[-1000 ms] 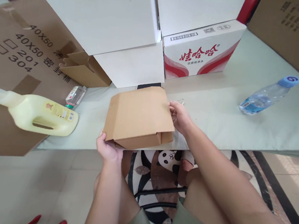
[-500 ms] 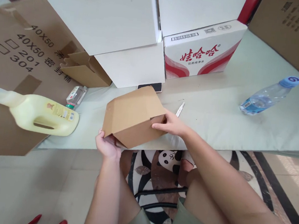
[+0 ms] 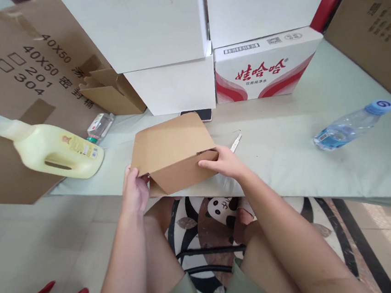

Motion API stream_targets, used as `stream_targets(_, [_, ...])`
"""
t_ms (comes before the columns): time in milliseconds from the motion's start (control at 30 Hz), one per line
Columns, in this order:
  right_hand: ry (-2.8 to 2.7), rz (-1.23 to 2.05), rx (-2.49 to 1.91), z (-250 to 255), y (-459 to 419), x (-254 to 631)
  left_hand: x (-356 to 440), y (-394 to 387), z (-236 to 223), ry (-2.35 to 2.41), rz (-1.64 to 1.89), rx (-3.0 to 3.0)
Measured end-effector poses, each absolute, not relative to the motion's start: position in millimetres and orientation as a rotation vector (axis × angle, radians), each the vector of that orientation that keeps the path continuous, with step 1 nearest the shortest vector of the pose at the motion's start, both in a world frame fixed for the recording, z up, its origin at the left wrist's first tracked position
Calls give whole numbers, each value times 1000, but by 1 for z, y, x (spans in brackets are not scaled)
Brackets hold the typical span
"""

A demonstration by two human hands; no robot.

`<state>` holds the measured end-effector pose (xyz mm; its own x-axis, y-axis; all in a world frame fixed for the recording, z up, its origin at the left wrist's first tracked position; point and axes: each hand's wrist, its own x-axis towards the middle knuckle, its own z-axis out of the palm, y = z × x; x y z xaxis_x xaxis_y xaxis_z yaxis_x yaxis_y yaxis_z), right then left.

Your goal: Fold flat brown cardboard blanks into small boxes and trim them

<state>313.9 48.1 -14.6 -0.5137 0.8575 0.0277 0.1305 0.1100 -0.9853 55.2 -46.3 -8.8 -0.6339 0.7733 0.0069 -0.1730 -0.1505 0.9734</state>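
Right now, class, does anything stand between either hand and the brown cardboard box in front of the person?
Nothing visible does: the left hand and right hand both touch the cardboard box directly. The slim silver tool lies beyond the right hand, not between.

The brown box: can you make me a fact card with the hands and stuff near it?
Brown box: cardboard, in both hands
Left hand: on its left corner
Right hand: gripping its right end
Left side: yellow jug, green-capped bottle
Right side: slim silvery thing, blue-capped bottle
Behind: white box with red writing
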Motion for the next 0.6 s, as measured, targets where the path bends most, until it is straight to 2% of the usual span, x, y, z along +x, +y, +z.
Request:
stream_targets(167, [-1576,1573,-964,-16,46,313,51,-57,-4,1600,1723,728])
stream_targets(333, [-1255,1513,-1092,-19,48,309,52,-63,-4,1651,1515,751])
stream_targets(500, [-1138,1571,-967,-14,47,309,39,-56,-20,1719,1729,617])
stream_targets(600, [-1142,1606,-908,-11,46,311,36,-54,-25,1793,1672,829])
